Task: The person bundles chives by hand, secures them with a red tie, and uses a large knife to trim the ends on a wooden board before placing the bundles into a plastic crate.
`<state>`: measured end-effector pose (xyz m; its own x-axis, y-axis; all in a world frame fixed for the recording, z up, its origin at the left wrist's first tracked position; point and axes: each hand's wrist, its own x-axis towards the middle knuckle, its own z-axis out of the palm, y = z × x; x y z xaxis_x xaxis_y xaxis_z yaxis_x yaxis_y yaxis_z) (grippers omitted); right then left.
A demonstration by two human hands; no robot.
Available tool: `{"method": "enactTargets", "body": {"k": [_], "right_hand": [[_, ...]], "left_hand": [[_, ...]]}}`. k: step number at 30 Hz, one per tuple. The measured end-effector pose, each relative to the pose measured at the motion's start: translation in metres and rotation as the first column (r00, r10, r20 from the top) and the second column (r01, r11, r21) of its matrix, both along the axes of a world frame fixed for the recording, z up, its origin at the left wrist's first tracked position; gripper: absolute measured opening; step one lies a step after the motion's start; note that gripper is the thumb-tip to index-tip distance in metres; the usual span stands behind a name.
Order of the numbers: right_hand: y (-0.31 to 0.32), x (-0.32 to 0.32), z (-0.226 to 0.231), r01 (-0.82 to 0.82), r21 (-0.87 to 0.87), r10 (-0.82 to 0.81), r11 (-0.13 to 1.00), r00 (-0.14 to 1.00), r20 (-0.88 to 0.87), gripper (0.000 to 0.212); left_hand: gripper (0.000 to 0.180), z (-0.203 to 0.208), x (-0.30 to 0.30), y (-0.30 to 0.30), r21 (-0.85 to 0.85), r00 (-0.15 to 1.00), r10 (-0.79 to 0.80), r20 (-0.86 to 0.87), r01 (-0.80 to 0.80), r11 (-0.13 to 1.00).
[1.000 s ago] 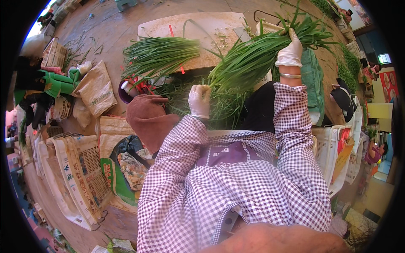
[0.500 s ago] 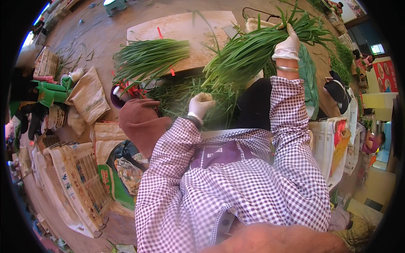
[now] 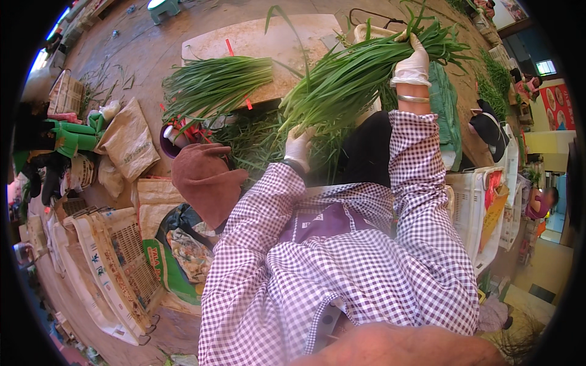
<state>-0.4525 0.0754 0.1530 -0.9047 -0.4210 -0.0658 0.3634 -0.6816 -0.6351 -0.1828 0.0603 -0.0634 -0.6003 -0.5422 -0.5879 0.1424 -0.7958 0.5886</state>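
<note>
A thick bunch of garlic chives [image 3: 348,76], long flat green leaves with paler stem ends, slants across the upper right. My gloved right hand [image 3: 412,64] is closed round its leafy part and holds it up. At the lower left end of that bunch is my gloved left hand [image 3: 299,148], its fingers bent and closed on the pale stem ends; the fingertips are partly hidden. A second bunch of garlic chives [image 3: 220,79] lies lined up on a pale board [image 3: 287,43], with a red strip [image 3: 230,47] under it. Loose green leaves [image 3: 259,152] are heaped below the board.
Left of the leaf heap are a purple bucket [image 3: 168,143] with red strips and a brown cloth [image 3: 207,177]. White plastic crates [image 3: 116,262] stand at the lower left, others [image 3: 470,207] at the right. A green sack [image 3: 444,110] lies beside my right forearm.
My left hand has moved up and slightly right to the bunch's stem ends. The held bunch has shifted a little left and down at its stem end.
</note>
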Motion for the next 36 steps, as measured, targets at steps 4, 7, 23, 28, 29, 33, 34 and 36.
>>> {"method": "enactTargets", "body": {"k": [4, 7, 23, 28, 29, 33, 34, 36], "right_hand": [[-0.002, 0.007, 0.003, 0.016, 0.021, -0.016, 1.0, 1.0, 0.003, 0.013], [-0.003, 0.007, -0.001, -0.018, -0.007, 0.018, 1.0, 0.999, 0.029, 0.013], [-0.002, -0.003, 0.001, 0.032, 0.064, -0.022, 0.997, 0.988, -0.153, 0.016], [-0.006, 0.016, 0.01, 0.025, 0.067, -0.021, 0.997, 0.997, -0.071, 0.02], [-0.007, 0.029, 0.016, 0.008, 0.066, -0.004, 0.998, 0.998, -0.062, 0.02], [-0.004, 0.053, 0.03, -0.047, 0.02, 0.048, 0.999, 0.997, -0.053, 0.02], [-0.003, 0.052, 0.03, -0.063, -0.002, 0.063, 0.998, 0.997, -0.055, 0.02], [-0.002, 0.022, 0.015, -0.006, 0.033, 0.009, 0.999, 0.996, -0.092, 0.02]], "left_hand": [[0.04, -0.016, 0.004, 0.004, 0.033, 0.999, -0.04, -0.035, 0.041, 0.999], [0.039, -0.029, -0.002, 0.009, 0.159, 0.979, -0.023, -0.204, 0.056, 0.986], [0.028, -0.045, 0.03, -0.006, -0.038, 0.98, -0.198, 0.011, 0.198, 0.979], [0.025, -0.033, 0.012, -0.005, 0.19, 0.938, -0.024, -0.347, 0.096, 0.977], [0.024, -0.034, 0.012, -0.005, 0.229, 0.921, -0.017, -0.388, 0.114, 0.967], [0.021, -0.03, 0.016, -0.001, 0.219, 0.961, 0.044, -0.274, 0.018, 0.975], [0.02, -0.034, 0.021, -0.002, 0.208, 0.96, 0.056, -0.275, 0.003, 0.978], [0.018, -0.023, 0.017, -0.001, 0.265, 0.987, 0.163, 0.002, -0.158, 0.951]]}}
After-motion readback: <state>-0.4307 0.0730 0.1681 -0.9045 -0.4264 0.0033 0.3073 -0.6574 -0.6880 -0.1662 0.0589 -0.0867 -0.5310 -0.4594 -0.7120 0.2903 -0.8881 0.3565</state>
